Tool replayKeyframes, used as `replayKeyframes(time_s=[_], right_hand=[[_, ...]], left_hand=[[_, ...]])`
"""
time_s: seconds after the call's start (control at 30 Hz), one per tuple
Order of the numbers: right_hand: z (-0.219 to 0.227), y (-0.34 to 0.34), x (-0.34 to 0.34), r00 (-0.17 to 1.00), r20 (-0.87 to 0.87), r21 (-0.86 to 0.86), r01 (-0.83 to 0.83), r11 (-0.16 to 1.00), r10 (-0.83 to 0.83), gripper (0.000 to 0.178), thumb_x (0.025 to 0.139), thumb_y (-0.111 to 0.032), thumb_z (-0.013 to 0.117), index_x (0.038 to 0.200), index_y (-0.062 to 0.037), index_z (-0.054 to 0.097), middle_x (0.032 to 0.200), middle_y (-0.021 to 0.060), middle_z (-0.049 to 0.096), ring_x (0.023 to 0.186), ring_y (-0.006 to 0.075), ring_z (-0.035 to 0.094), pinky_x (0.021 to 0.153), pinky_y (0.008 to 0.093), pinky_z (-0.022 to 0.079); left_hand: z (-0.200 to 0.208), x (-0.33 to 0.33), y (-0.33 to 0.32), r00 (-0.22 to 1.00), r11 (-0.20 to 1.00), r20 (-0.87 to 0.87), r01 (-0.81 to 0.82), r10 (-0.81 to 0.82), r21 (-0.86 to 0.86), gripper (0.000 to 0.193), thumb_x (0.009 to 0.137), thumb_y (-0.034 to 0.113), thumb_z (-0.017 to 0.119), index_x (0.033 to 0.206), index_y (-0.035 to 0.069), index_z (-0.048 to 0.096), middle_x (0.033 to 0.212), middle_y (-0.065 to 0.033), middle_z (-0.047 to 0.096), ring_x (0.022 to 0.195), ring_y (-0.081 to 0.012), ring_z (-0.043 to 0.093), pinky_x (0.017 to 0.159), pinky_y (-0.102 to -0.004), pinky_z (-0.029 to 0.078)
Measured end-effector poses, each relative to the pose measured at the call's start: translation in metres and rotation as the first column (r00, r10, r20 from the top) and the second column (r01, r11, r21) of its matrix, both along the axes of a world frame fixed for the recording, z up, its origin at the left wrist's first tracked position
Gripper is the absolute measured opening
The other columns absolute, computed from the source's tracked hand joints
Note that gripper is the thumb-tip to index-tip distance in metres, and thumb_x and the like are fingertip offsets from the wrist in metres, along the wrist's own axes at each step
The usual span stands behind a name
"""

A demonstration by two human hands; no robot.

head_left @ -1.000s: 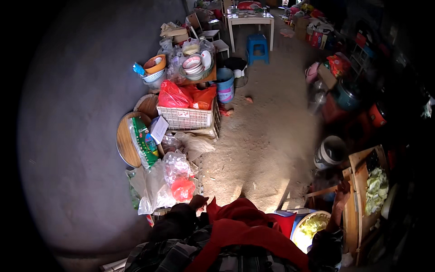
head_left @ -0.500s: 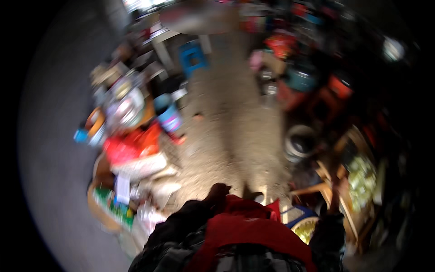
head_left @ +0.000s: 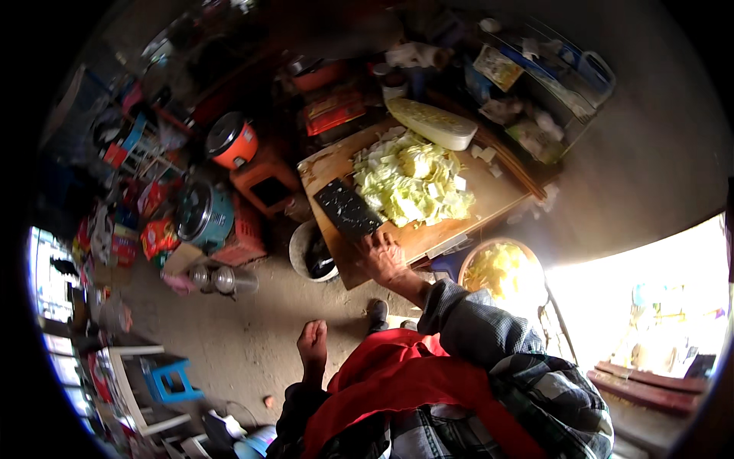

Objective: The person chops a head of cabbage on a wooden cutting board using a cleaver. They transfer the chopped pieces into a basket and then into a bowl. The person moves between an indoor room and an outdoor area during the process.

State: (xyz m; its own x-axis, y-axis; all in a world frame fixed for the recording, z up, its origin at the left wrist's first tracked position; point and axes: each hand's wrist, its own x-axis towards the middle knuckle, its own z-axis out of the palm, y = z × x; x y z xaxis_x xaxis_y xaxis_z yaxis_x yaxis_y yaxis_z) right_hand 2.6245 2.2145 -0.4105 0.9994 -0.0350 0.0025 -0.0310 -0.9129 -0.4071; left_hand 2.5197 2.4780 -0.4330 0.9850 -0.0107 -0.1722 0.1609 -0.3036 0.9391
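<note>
My right hand (head_left: 384,258) reaches over the near edge of a wooden cutting board (head_left: 334,256), fingers spread beside the end of a dark cleaver blade (head_left: 345,208). No handle shows; the hand may cover it. White bits cling to the blade. Next to it lies a heap of chopped cabbage (head_left: 413,180), with a larger pale cabbage piece (head_left: 433,124) behind. My left hand (head_left: 313,344) hangs over the floor in front of my red apron (head_left: 397,367), fingers curled in and nothing visible in them.
Right of the board stands a round basin of cut cabbage (head_left: 501,268). A pale bucket (head_left: 312,251) sits below its left edge. Farther left are an orange cooker (head_left: 232,141), a teal cooker (head_left: 205,213) and a blue stool (head_left: 170,380). A wall rises at the right.
My view has swung right, bringing the board and cabbage from the right side to the middle. My right hand is still at the board; the picture is sharper.
</note>
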Motion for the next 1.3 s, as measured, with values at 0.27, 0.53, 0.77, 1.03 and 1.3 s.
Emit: replayKeyframes(time_s=[0.27,0.53,0.77,1.03,1.3], right_hand=[[-0.002,0.016,0.005,0.991,-0.076,-0.160,0.096,0.982,-0.110,0.053,0.081,-0.025,0.056,0.127,-0.0041,0.039,0.107,0.0152,0.048,0.100,0.0300,0.052,0.069,0.0404,0.052],[0.099,0.002,-0.029,0.940,0.176,0.682,0.097,0.725,-0.292,0.047,0.081,-0.010,0.055,0.124,-0.0014,0.039,0.091,0.0157,0.054,0.077,0.0338,0.059,0.070,0.0408,0.051],[0.091,-0.011,-0.098,0.560,-0.350,0.900,0.423,-0.103,-0.751,0.038,0.087,-0.015,0.055,0.122,-0.0053,0.044,0.067,0.0020,0.048,0.053,0.0091,0.046,0.047,0.0240,0.042],[0.038,0.001,-0.097,0.317,-0.416,0.843,0.486,-0.231,-0.852,0.035,0.084,-0.009,0.053,0.118,-0.0045,0.046,0.065,0.0019,0.049,0.051,0.0096,0.050,0.043,0.0244,0.044],[0.039,0.014,-0.082,0.307,-0.476,0.845,0.418,-0.333,-0.824,0.035,0.085,-0.010,0.055,0.118,-0.0036,0.045,0.069,0.0029,0.049,0.049,0.0099,0.049,0.044,0.0244,0.044]], left_hand=[[0.014,0.135,-0.045,0.986,0.983,0.118,0.132,-0.117,-0.129,0.024,0.095,0.022,0.051,0.095,0.000,0.057,0.086,-0.0009,0.057,0.080,-0.0084,0.051,0.075,-0.0238,0.041],[0.013,0.228,-0.076,0.954,0.968,0.232,0.222,-0.191,-0.117,0.046,0.093,0.032,0.051,0.127,0.002,0.041,0.128,-0.0140,0.044,0.119,-0.0243,0.041,0.102,-0.0354,0.029],[0.031,0.279,-0.165,0.664,0.747,0.346,0.618,-0.663,0.246,0.101,0.070,0.060,0.068,0.145,0.015,0.017,0.148,-0.0254,0.004,0.138,-0.0389,0.009,0.109,-0.0499,0.017],[0.028,0.292,-0.236,0.528,0.658,0.396,0.645,-0.751,0.388,0.098,0.066,0.057,0.073,0.143,0.021,0.025,0.147,-0.0246,0.003,0.135,-0.0388,0.018,0.106,-0.0465,0.028],[0.032,0.275,-0.245,0.489,0.630,0.400,0.646,-0.775,0.431,0.103,0.055,0.075,0.063,0.138,0.020,0.038,0.143,-0.0252,0.018,0.132,-0.0402,0.024,0.104,-0.0482,0.029]])
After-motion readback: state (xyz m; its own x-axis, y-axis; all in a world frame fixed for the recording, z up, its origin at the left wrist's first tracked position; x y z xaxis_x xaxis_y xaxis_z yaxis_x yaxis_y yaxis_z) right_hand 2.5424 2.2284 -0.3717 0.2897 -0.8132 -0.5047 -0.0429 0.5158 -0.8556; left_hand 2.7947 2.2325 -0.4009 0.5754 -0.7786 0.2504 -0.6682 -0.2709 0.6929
